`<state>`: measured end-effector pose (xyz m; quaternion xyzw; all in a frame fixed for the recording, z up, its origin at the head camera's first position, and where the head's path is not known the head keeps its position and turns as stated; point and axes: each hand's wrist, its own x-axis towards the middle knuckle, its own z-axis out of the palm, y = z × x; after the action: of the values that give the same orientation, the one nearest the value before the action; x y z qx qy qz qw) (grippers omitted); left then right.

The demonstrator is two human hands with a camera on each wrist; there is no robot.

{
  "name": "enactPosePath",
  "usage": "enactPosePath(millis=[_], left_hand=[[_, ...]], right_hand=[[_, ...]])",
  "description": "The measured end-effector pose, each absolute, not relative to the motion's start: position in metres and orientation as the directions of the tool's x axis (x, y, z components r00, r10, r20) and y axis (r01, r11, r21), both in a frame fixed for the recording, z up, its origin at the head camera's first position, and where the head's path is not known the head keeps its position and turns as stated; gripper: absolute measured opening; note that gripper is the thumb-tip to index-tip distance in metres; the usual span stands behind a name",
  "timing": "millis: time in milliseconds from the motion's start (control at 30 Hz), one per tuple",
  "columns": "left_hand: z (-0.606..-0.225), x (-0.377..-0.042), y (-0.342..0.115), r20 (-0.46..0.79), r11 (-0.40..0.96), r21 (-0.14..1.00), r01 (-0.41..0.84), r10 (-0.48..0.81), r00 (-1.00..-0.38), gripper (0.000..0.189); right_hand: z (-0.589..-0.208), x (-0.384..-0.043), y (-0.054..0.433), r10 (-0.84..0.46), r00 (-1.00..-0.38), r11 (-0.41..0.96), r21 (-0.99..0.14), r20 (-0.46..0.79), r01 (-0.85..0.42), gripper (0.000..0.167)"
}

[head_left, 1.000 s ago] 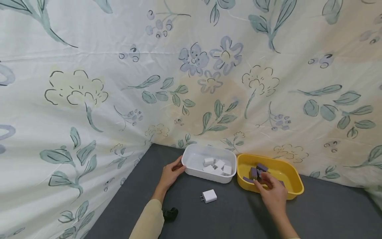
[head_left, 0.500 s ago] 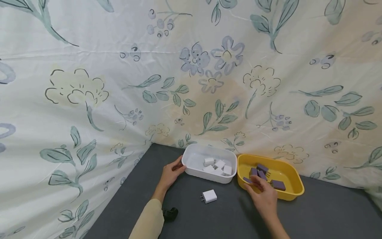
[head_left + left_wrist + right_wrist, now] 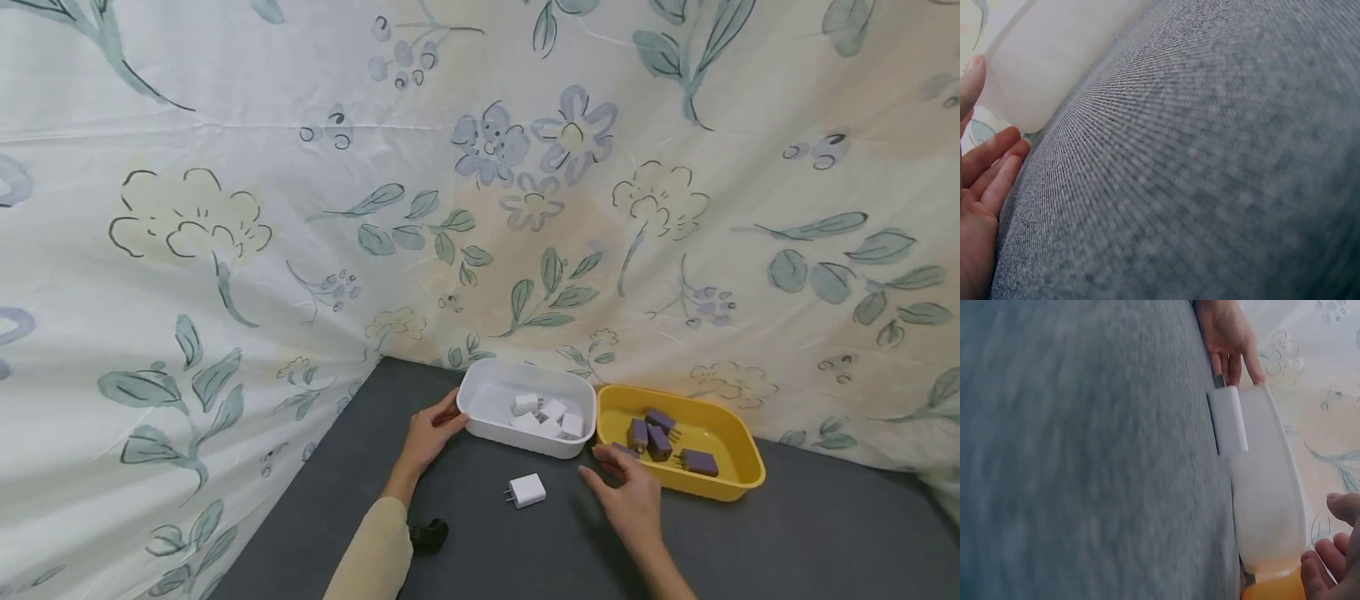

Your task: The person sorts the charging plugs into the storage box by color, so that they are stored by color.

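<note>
My left hand touches the left end of a white plastic bin, thumb and fingers spread at its corner. Inside that bin lie several white plug chargers. Beside it stands a yellow bin with several purple plug chargers. My right hand is at the yellow bin's front left corner, thumb and fingers apart with nothing between them. One white charger lies on the dark table, prongs toward the left, between my hands. In the right wrist view this charger stands out before the white bin.
A small black object lies by my left sleeve. Behind the bins, a flower-printed cloth hangs down to the back edge of the dark table.
My right hand has come out of the yellow bin and moved left toward the white charger on the table, uncovering the purple chargers. My left hand has stayed at the white bin.
</note>
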<state>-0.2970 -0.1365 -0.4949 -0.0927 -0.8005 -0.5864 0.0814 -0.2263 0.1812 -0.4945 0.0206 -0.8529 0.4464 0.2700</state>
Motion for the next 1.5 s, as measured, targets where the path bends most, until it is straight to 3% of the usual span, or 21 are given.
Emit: enactPosePath(millis=[300, 1233, 1500], left_hand=[[-0.496, -0.298, -0.138, 0.233, 0.294, 0.926, 0.237, 0.048, -0.971, 0.057], [-0.498, -0.298, -0.136, 0.228, 0.269, 0.935, 0.231, 0.042, -0.973, 0.057], [-0.498, -0.299, -0.137, 0.219, 0.265, 0.938, 0.223, 0.045, -0.975, 0.058]], right_hand=[[-0.499, -0.222, 0.157, 0.087, -0.922, 0.571, -0.777, 0.377, -0.264, 0.042], [-0.525, -0.215, 0.120, -0.037, -0.947, 0.499, -0.815, 0.319, -0.294, 0.057], [-0.529, -0.216, 0.117, -0.059, -0.941, 0.565, -0.766, 0.333, -0.307, 0.061]])
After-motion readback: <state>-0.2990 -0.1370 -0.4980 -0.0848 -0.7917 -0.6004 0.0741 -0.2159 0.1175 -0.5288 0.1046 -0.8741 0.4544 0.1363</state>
